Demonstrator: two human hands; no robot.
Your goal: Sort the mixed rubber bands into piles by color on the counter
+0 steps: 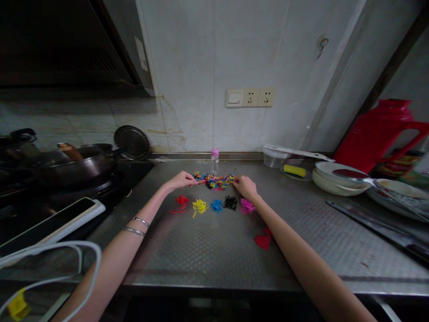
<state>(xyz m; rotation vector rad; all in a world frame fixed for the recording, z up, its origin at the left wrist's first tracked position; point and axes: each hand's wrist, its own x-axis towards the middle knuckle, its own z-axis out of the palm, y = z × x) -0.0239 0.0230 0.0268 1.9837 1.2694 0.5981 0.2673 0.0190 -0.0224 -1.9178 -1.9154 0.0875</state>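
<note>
Along the rear of the metal surface [201,257], a mixed heap of small coloured bands [216,184] lay between the left hand [181,180] and the right hand [246,186]. Its long axis ran from left to right, roughly parallel to the wall [187,67], with one end by each hand. The fingertips of both hands were at those ends, the fingers bent inward; whether either grip was clamped on a band could not be told at this size.

Just behind the heap, a clear bottle [215,166] stood upright, its pink cap [215,152] pointing up. Nearer the person, five single-colour piles formed a row, from left to right: red pile [182,202], yellow pile [200,206], blue pile [216,206], black pile [230,202] and pink pile [247,206]. The yellow one trailed a strand toward the lower left, and a few red bands lay just in front of theirs.

Beside the right forearm lay a red heart-shaped piece [262,241]. The print on the range hood's pale sticker [141,53] was too small to read, and the label of the jar [407,163] behind the red thermos [372,134] was blurred.
</note>
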